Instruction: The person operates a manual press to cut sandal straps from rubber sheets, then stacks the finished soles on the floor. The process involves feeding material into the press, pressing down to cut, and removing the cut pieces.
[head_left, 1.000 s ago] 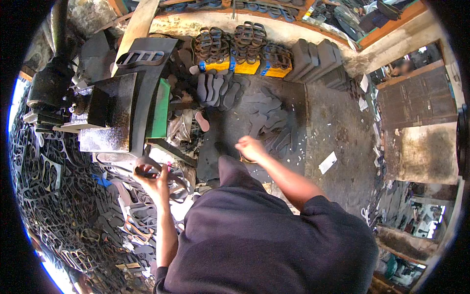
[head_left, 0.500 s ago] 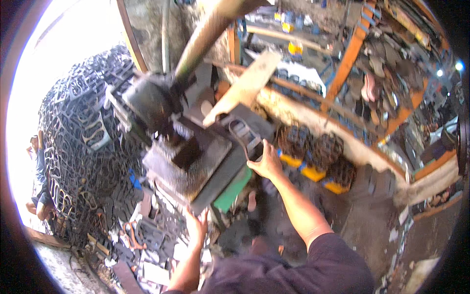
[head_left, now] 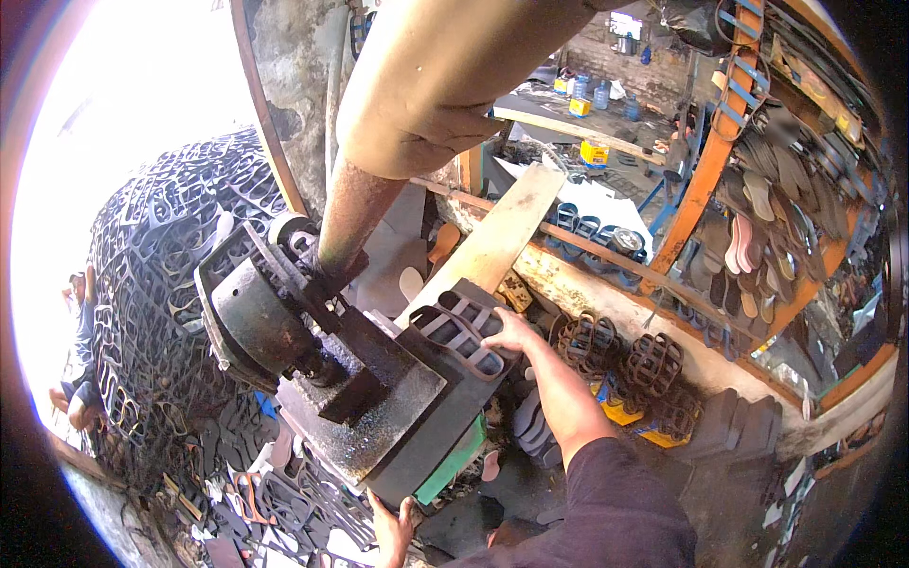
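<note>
A sole-shaped metal cutting die point(head_left: 461, 343) with cross bars rests on the far right part of a dark flat sheet point(head_left: 414, 431). My right hand point(head_left: 511, 331) grips the die's right side, thumb and fingers on its rim. At the sheet's near corner is my left hand point(head_left: 390, 530), its thumb and fingers at the edge; the lower part of this hand is partly hidden. Left of the sheet stands a greasy press point(head_left: 265, 312) with a dark round head and a flat, worn metal block point(head_left: 402, 379). Something green point(head_left: 454, 464) shows under the sheet.
A beige machine arm point(head_left: 426, 76) crosses above. Behind the sheet lies a wooden board point(head_left: 492, 237). Several rusty dies point(head_left: 655, 364) stand at right near dark stacked soles point(head_left: 729, 421). A big heap of cut-out scraps point(head_left: 161, 303) fills the left; strips litter the floor point(head_left: 284, 497).
My view has shifted, and the scene sits differently in it. The die, earlier tilted up in my right hand, now lies flatter on the sheet. My left hand stays at the sheet's corner.
</note>
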Demonstrator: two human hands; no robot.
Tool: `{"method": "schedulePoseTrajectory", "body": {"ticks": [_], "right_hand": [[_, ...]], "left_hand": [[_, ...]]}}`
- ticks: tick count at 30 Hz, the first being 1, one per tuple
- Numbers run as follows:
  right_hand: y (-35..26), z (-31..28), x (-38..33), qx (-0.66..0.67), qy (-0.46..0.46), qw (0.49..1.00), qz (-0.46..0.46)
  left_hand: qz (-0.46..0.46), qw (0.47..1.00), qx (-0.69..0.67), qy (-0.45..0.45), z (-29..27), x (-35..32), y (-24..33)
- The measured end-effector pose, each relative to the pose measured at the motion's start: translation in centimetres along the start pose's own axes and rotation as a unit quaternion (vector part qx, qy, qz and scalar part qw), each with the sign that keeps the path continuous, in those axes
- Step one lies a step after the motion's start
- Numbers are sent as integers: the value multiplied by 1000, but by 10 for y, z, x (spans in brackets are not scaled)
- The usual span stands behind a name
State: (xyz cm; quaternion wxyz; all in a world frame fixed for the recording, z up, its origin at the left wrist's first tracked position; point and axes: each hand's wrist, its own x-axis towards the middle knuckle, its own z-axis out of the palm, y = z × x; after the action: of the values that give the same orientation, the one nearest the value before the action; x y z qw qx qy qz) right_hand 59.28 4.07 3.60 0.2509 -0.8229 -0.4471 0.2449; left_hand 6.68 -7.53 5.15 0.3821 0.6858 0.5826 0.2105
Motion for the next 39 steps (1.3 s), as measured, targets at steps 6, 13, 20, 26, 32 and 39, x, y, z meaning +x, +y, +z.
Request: {"method": "schedulePoseTrajectory", "body": {"ticks": [6,13,20,26,32,39], "right_hand": [[-56,55,-20,-29,59,997,-48],[-91,100,-52,-126,105,973,-164],[-147,20,-164,306,61,942,-123],[-199,48,-343,376,-3,917,-134],[-243,141,-400,193,2,968,-160],[-263,249,-378,74,-20,967,-242]], "left_hand": [[-46,998,37,15,27,1,-30],[-63,995,78,-1,28,13,-5],[-60,990,123,-28,2,-18,-74],[-23,992,-109,50,-30,-12,-114],[-158,847,-508,-18,-59,88,-147],[-139,790,-595,-49,-70,86,-203]]}}
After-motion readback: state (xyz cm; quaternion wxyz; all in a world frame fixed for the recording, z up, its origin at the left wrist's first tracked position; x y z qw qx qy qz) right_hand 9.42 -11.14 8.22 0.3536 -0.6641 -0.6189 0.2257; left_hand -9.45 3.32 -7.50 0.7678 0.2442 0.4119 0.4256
